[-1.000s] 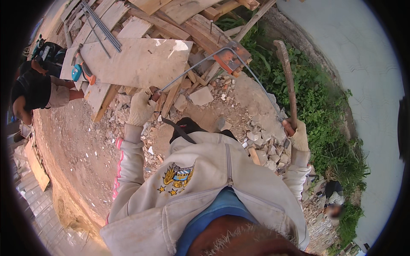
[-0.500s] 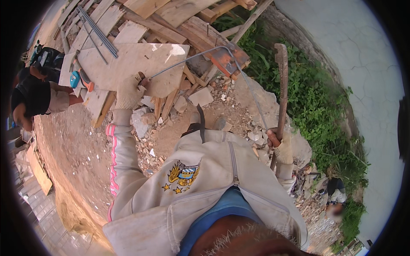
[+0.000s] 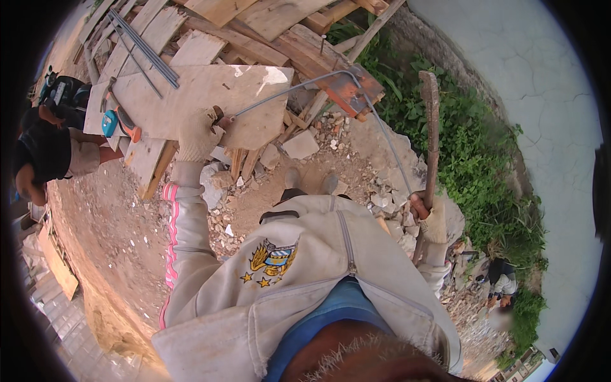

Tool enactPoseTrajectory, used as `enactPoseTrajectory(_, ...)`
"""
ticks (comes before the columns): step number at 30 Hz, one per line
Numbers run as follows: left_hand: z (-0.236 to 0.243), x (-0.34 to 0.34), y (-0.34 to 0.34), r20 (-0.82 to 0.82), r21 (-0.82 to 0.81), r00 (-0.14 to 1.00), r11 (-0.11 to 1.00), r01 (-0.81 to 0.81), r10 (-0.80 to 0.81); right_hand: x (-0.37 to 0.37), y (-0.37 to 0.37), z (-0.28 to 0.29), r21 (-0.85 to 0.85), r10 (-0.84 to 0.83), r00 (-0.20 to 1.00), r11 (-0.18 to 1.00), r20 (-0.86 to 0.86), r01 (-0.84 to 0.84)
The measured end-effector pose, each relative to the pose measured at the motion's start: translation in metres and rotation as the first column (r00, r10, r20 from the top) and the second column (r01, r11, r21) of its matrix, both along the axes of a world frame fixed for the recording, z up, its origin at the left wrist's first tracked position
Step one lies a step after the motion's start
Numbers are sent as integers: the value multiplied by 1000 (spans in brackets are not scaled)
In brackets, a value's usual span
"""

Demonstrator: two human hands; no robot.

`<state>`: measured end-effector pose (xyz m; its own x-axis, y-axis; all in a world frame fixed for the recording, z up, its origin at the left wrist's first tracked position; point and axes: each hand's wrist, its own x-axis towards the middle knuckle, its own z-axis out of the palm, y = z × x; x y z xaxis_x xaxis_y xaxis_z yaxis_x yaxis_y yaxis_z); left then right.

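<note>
A thin grey metal rod (image 3: pixel 382 129) stretches between my two hands, with a bend in its middle beside a reddish-brown block (image 3: pixel 350 95) on the timber. My left hand (image 3: pixel 198 135), in a knitted off-white glove with bare fingertips, is closed around the rod's left end, over a plywood board (image 3: pixel 254 124). On the right, my gloved right hand (image 3: pixel 431 219) grips a long rusty iron bar (image 3: pixel 432 134) with a notched, hooked head, held nearly upright. The rod's other end reaches the fingers of that hand; whether they pinch it too I cannot tell.
On the board lie a hammer (image 3: pixel 124 113) with an orange-and-grey handle, a blue tape measure (image 3: pixel 109 123) and several metal rods (image 3: pixel 145 49). Rubble (image 3: pixel 300 145) covers the ground. Weeds (image 3: pixel 474 140) line a pale wall (image 3: pixel 547 95). One person (image 3: pixel 48 149) is at left, another (image 3: pixel 503 283) lower right.
The view has shifted slightly, with the block, rod and both hands appearing a little further right. A dark strap at my waist no longer sticks up. Both grips look the same.
</note>
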<state>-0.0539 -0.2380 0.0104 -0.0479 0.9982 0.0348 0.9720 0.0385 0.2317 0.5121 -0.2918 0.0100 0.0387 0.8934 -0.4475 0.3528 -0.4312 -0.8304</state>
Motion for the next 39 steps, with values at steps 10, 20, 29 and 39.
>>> enactPoseTrajectory(10, -14, 38, -57, 105, 181, 990, 977, -116, 98, 34, 44, -1, 197, 156, 983, 965, 99, -173)
enactPoseTrajectory(20, -10, 24, -32, -17, 243, 980, 952, -186, 196, -3, 78, 1, 154, 264, 961, 949, 86, -275)
enactPoseTrajectory(29, -18, 30, 11, 40, 266, 998, 963, -52, 43, -2, 77, -30, 144, 234, 968, 959, 88, -245)
enactPoseTrajectory(39, -23, -35, 25, 452, 460, 851, 748, -479, 267, -10, 66, -33, 186, 222, 971, 954, 93, -236)
